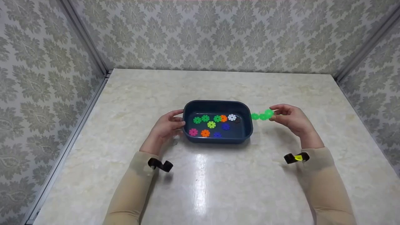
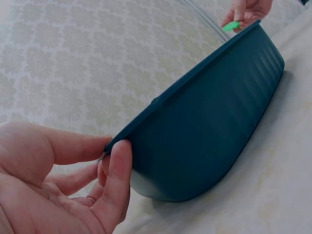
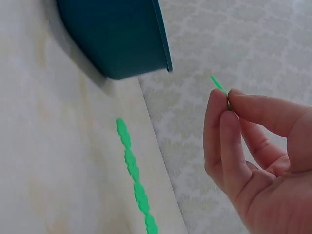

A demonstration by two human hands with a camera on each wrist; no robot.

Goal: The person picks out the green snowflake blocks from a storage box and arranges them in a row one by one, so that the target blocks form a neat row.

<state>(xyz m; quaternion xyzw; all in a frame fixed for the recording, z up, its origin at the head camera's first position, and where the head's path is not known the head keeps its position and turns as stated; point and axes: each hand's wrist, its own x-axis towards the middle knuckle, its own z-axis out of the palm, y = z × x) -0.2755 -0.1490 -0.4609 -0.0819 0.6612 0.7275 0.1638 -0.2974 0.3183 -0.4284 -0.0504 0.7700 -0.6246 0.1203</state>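
A dark blue plastic bin (image 1: pixel 218 140) stands on the table with several snowflake discs lying apart on its floor, among them a pink disc (image 1: pixel 193 132) and a white disc (image 1: pixel 232 117). My left hand (image 1: pixel 168 125) grips the bin's left end, fingers at the rim and outer wall in the left wrist view. To the right of the bin, my right hand (image 1: pixel 292 120) pinches a green snowflake disc (image 3: pixel 219 84) on edge between thumb and fingertips. Beneath it, a row of linked green discs (image 3: pixel 130 163) lies on the table, partly hidden in the head view.
The pale marbled table (image 1: pixel 125 93) runs back to a patterned wall (image 1: pixel 203 34), with more patterned panels at both sides. A black band (image 1: pixel 160 164) curls out from the left sleeve, and another band (image 1: pixel 290 158) with a yellow label from the right.
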